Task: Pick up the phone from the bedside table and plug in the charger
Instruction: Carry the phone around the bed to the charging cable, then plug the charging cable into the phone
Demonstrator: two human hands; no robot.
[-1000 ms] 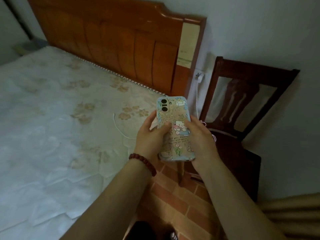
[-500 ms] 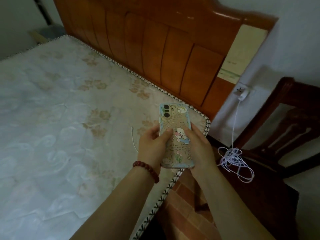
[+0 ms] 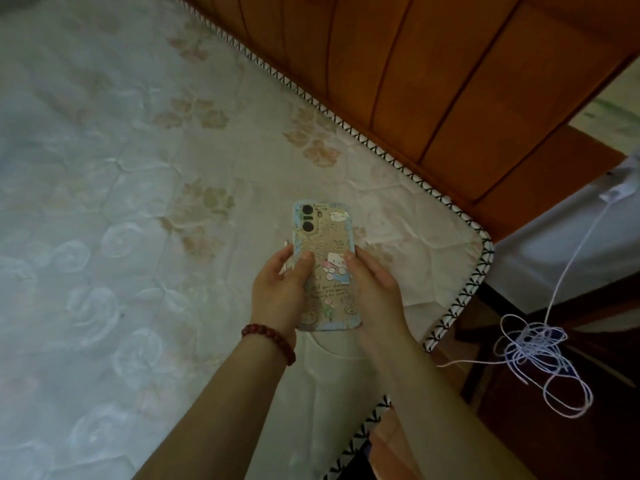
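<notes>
Both hands, left [image 3: 277, 289] and right [image 3: 375, 289], gripping cartoon-patterned rectangular phone [image 3: 325, 268] above quilted white mattress [image 3: 138, 202] corner; tangled white charger cable [image 3: 540, 351] well apart, rightward.

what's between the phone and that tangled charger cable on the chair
In the head view, the right hand on the phone, the mattress corner with its zigzag trim, then a gap before the charger cable.

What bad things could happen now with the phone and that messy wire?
The cable lies in a tangled bunch on the chair, so pulling its end could tighten a knot or tug on the plug by the wall. The phone is held above the mattress by the left hand and right hand; letting one go to reach for the cable might let it slip.
</notes>
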